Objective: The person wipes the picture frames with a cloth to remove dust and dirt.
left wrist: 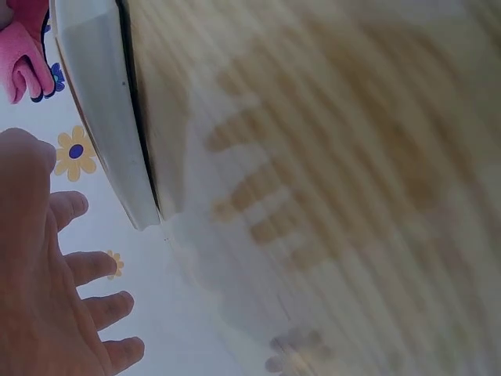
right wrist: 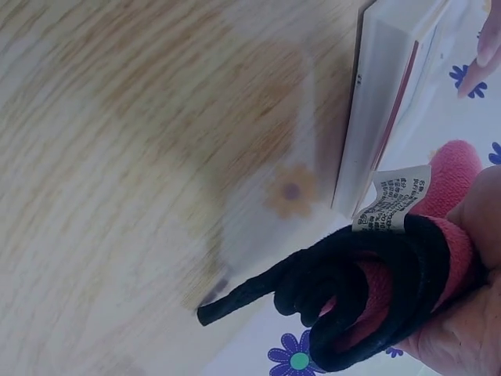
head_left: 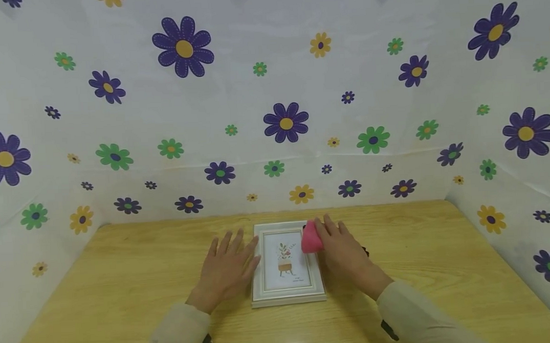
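Observation:
A white picture frame (head_left: 289, 295) lies flat, its print of a potted plant (head_left: 284, 263) facing up. My left hand (head_left: 227, 268) has its fingers spread, with the thumb and fingertips at the frame's left edge. In my right hand (head_left: 345, 250) is a bunched pink cloth (head_left: 310, 238), gripped over the upper right of the frame. The right wrist view shows the cloth's black edging (right wrist: 313, 282) in loops and a printed white label (right wrist: 399, 200). The palm hides part of the cloth.
Under the frame is a light wood-grain table (head_left: 145, 269). A white curtain (head_left: 235, 96) with purple, green and yellow flowers rises behind the table and along both sides. The frame's thick side wall (left wrist: 102, 102) shows in the left wrist view.

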The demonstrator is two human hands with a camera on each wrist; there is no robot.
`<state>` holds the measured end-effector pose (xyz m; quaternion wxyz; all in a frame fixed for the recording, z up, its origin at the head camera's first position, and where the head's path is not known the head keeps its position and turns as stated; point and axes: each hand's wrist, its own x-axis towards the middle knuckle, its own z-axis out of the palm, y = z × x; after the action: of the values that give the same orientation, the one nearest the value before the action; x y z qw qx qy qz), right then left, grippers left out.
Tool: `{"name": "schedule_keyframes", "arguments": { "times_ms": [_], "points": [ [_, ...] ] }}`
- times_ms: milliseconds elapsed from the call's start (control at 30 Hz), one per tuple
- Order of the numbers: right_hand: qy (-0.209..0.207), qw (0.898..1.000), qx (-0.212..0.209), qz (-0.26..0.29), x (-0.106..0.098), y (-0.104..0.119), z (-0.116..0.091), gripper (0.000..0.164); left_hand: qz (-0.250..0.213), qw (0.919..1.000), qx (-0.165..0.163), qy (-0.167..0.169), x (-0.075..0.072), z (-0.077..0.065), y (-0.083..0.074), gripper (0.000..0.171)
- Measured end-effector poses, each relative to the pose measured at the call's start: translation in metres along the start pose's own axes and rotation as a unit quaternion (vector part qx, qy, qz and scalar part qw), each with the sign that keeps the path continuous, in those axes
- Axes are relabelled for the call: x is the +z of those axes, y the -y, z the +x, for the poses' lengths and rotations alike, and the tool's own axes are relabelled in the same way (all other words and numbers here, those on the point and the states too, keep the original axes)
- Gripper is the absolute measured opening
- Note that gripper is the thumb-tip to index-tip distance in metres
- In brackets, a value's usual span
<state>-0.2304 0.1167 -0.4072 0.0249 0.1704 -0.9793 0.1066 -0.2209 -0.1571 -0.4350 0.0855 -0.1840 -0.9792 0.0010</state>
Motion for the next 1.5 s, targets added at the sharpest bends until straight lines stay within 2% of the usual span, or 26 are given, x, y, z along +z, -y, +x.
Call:
{"name": "schedule_keyframes", "arguments": {
  "times_ms": [267, 500, 833, 1133, 1367, 1500],
  "points": [
    [-0.009, 1.000, -0.011, -0.006, 0.002, 0.004, -0.001, 0.061, -0.002, 1.0000, -0.008, 0.005, 0.003, 0.000, -0.002, 0.050],
    [-0.017, 1.000, -0.011, -0.003, 0.003, 0.007, -0.002, 0.061, -0.001, 0.9997, -0.012, 0.022, 0.002, 0.003, -0.006, 0.051],
    [-0.013, 1.000, -0.011, -0.009, 0.008, 0.007, -0.003, 0.061, -0.009, 0.9993, -0.013, 0.033, 0.007, 0.006, -0.011, 0.053],
    [-0.025, 0.999, -0.026, -0.023, 0.005, 0.006, -0.004, 0.060, -0.015, 0.9997, -0.010, 0.018, -0.001, 0.007, -0.018, 0.058],
    [-0.039, 0.996, -0.056, -0.058, -0.008, 0.005, -0.001, 0.065, -0.010, 0.9995, -0.012, 0.026, -0.007, 0.007, -0.020, 0.059],
    [-0.045, 0.996, -0.054, -0.052, -0.014, 0.006, 0.003, 0.068, -0.009, 0.9994, -0.013, 0.032, -0.009, 0.007, -0.020, 0.059]
  ]
}}
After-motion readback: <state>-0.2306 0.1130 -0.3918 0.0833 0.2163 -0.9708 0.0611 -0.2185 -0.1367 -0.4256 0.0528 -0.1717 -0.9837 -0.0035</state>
